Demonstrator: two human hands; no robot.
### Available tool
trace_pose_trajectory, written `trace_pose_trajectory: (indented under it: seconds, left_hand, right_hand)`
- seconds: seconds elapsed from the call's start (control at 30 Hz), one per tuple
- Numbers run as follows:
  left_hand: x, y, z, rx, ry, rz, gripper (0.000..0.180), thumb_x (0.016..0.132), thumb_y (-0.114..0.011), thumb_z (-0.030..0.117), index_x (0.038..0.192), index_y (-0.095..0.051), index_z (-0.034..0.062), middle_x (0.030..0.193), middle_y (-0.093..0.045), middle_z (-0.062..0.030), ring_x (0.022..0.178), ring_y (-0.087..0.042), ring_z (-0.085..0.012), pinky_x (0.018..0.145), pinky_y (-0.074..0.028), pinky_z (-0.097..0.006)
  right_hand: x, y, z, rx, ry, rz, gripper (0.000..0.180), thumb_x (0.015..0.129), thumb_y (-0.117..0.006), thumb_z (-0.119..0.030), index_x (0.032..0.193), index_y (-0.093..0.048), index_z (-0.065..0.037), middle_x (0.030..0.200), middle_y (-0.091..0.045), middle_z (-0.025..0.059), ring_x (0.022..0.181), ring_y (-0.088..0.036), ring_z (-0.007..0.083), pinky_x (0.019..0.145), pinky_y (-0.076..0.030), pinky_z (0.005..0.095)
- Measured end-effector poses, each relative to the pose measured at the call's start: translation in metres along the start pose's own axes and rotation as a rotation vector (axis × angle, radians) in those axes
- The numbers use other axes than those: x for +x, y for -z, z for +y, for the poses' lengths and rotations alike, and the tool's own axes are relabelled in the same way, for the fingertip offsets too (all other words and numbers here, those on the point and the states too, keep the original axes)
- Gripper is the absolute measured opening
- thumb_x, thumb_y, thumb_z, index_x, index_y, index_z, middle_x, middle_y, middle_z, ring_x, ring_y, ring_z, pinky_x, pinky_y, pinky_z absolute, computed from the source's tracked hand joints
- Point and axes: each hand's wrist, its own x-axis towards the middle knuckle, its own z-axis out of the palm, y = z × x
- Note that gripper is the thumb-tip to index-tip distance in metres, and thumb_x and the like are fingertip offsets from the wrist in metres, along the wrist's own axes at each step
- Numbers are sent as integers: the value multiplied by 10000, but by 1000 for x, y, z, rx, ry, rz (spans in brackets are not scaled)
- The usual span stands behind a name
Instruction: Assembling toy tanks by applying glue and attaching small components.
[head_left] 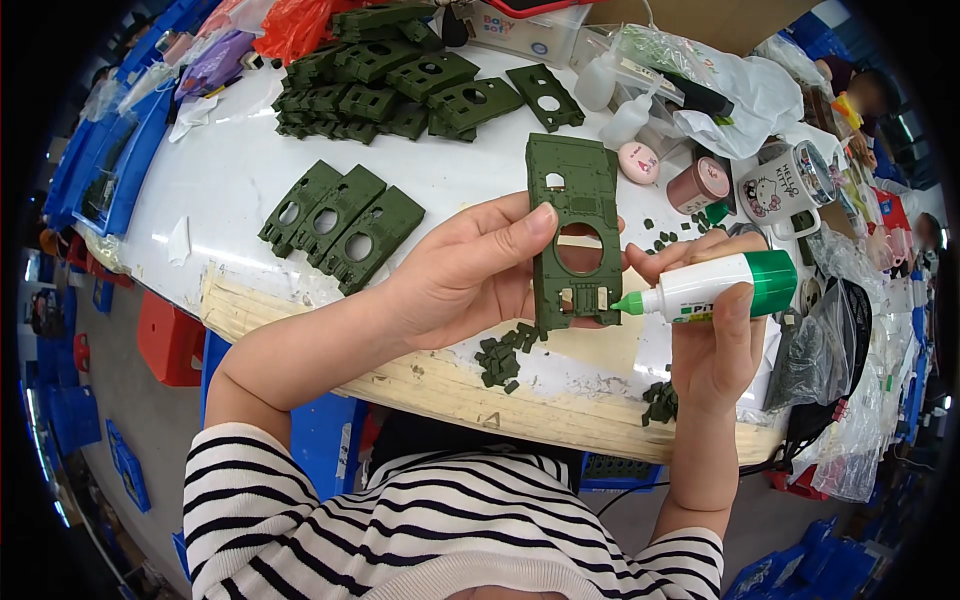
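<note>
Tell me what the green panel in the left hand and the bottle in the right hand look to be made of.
The green panel looks like moulded matte plastic: thin, uniformly coloured, with crisp cut-outs. The bottle looks like smooth white plastic with a glossy green cap end and nozzle, probably squeezable.

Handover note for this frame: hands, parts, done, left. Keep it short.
Left hand: holds a dark green flat plastic panel with a round hole upright above the white table.
Right hand: grips a white squeeze bottle with green cap and green nozzle, tip at the panel's lower right edge.
Parts: three similar panels in a row on the left, a larger pile at the back, small green pieces near the front edge.
Done: cannot tell if glue is on.
Left: small pieces lie loose.
</note>
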Motion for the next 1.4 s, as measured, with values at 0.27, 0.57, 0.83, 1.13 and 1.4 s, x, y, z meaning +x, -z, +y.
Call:
trace_pose_trajectory:
  seconds: [0.27,0.57,0.83,1.13,1.4]
  left_hand:
    - [0,0,0,-4,-5,-11,549,947,-405,356,1346,-274,3,1345,-389,-165,1230,-431,-296,909,-486,-474]
    - [0,0,-1,-9,-8,-18,537,951,-397,352,1339,-289,-2,1334,-401,-168,1220,-443,-277,911,-488,-460]
    - [2,2,7,59,-75,-32,505,962,-372,338,1332,-309,0,1330,-413,-174,1206,-459,-288,901,-492,-454]
    - [-61,28,39,511,-67,342,481,946,-448,235,1328,-322,-29,1126,-574,-175,1004,-604,-220,835,-511,-338]
    - [-86,45,17,868,33,453,437,927,-498,119,1312,-374,-45,1085,-589,-109,879,-609,-129,719,-488,-253]
  right_hand:
    - [0,0,0,-3,1,1,351,881,-573,-311,960,-429,-1,889,-600,225,888,-616,275,854,-472,410]
    - [0,3,0,172,-52,40,340,931,-467,-345,981,-438,-9,869,-590,193,884,-613,275,893,-455,482]
    - [1,6,0,289,-68,117,323,949,-423,-347,982,-456,-27,862,-591,139,866,-617,261,901,-449,510]
    - [2,6,-2,234,-75,110,299,949,-435,-333,965,-459,-35,877,-567,115,869,-607,237,908,-455,474]
    - [0,1,-2,245,-108,74,285,952,-441,-318,941,-465,-35,899,-516,85,898,-581,204,901,-471,428]
